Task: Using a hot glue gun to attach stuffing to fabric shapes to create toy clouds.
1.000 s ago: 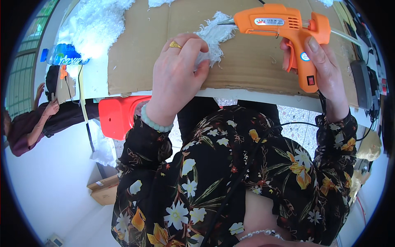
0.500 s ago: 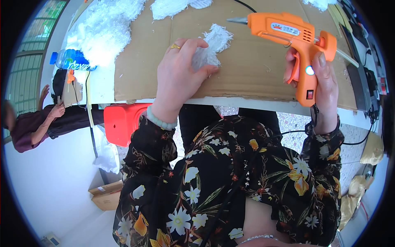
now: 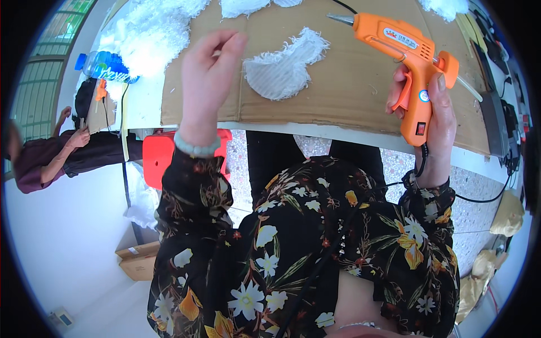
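My right hand is wrapped round the handle of an orange hot glue gun, its metal nozzle pointing left over the cardboard. A finger lies at the gun's trigger. To the left, my left hand is raised over the cardboard, thumb and forefinger pinched together and slightly blurred. What the pinch holds, if anything, is too small to make out. Between my hands, a curved white piece of fabric with frayed edges lies flat on the cardboard, touched by neither hand.
A heap of fluffy white fringe and a blue-labelled bottle stand at the left on the cardboard-covered table. More white pieces lie at the far edge. A red stool is below; another person sits at left.
My left hand has let go of the white fabric piece and moved left, its fingers closing to a pinch. The fabric now lies flat. The glue gun stays in my right hand.
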Motion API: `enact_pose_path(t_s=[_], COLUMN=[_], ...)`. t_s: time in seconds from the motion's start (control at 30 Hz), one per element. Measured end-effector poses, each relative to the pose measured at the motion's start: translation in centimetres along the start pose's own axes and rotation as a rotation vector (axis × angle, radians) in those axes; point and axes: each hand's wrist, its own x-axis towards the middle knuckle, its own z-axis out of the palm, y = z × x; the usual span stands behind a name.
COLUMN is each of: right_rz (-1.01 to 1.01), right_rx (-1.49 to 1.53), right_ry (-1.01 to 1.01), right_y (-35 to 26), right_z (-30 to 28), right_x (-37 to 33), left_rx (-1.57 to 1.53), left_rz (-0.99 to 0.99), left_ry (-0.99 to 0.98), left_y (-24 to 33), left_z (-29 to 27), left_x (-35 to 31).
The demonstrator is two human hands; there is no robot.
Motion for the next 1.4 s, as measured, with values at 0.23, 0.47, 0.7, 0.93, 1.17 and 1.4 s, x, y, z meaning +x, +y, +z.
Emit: enact_pose_path(t_s=[0.23, 0.47, 0.7, 0.93, 1.17, 1.4], right_rz=[0.032, 0.154, 0.268, 0.224, 0.154, 0.146], right_rx=[-0.123, -0.291, -0.521, -0.484, -0.420, -0.411], right_ry=[-0.009, -0.330, -0.424, -0.364, -0.309, -0.295], right_y=[-0.6, -1.4, -2.5, -2.0, -1.5, -1.5], right_z=[1.5, 0.6, 0.7, 0.3, 0.4, 0.2], right_x=[-0.3, 0.5, 0.9, 0.6, 0.4, 0.3], left_rx=[0.589, 0.727, 0.660, 0.385, 0.442, 0.425], left_rz=[0.621, 0.786, 0.864, 0.576, 0.566, 0.581], left_ry=[-0.012, 0.013, -0.044, -0.117, -0.096, -0.094], left_y=[0.3, 0.1, 0.1, -0.5, 0.1, 0.4], left_z=[0.7, 1.3, 1.6, 2.3, 2.6, 2.3], left_x=[-6.7, -6.6, -6.2, -5.4, -4.5, -4.8])
